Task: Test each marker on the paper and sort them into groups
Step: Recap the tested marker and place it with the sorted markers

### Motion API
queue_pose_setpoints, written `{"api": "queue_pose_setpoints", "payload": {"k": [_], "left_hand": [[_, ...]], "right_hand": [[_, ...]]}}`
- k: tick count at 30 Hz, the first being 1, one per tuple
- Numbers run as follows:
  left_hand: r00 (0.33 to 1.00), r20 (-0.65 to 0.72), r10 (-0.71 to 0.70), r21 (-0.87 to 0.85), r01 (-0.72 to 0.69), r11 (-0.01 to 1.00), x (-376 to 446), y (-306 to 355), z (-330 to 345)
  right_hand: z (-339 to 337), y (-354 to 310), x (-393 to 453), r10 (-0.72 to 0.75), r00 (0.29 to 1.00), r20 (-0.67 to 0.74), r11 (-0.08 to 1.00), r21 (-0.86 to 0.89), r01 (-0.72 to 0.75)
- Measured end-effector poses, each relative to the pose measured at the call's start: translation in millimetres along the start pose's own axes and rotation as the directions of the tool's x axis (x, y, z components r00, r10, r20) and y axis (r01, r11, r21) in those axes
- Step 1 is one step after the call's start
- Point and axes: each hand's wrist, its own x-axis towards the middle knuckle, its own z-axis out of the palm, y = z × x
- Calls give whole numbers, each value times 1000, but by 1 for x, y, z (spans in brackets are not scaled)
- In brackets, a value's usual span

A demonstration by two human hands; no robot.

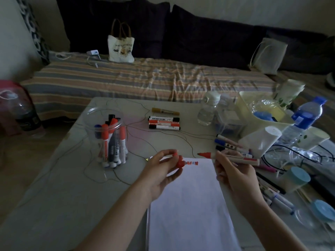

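Observation:
My right hand [233, 169] grips an uncapped red marker [206, 154], its tip pointing left above the top edge of the white paper [190, 205]. My left hand [163, 167] pinches the marker's red cap [179, 161] just left of the tip, a short gap between them. Small red and blue test marks [192, 162] sit at the paper's top. A clear jar [108, 140] at the left holds several markers. Three capped markers [164, 123] lie side by side mid-table, with a yellow marker [165, 111] behind them. More markers [230, 144] lie to the right.
Water bottles [208, 109], a cream bin [261, 113], a white cup [261, 140], blue-lidded tubs [297, 178] and cables crowd the right side. More pens [277, 198] lie at the right edge. A thin wire loops across the table [63, 187]. A striped couch with a tote bag [120, 48] lies behind.

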Motion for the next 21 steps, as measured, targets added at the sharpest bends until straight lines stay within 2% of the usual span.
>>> {"api": "queue_pose_setpoints", "payload": {"k": [4, 6, 14, 21], "left_hand": [[995, -68, -78, -193, 64, 979, 4, 3, -1], [994, -71, -82, -232, 64, 971, 4, 3, 1], [999, -51, -2, -92, -3, 996, 3, -6, 11], [979, -161, 125, 12, -124, 992, 1, -14, 14]], "right_hand": [[11, 4, -3, -37, 999, 30, 998, -41, 38], [13, 5, -4, -43, 998, 35, 994, -98, 46], [21, 9, -6, -43, 996, 82, 979, -196, 59], [24, 16, -4, -75, 996, 45, 964, -254, 84]]}}
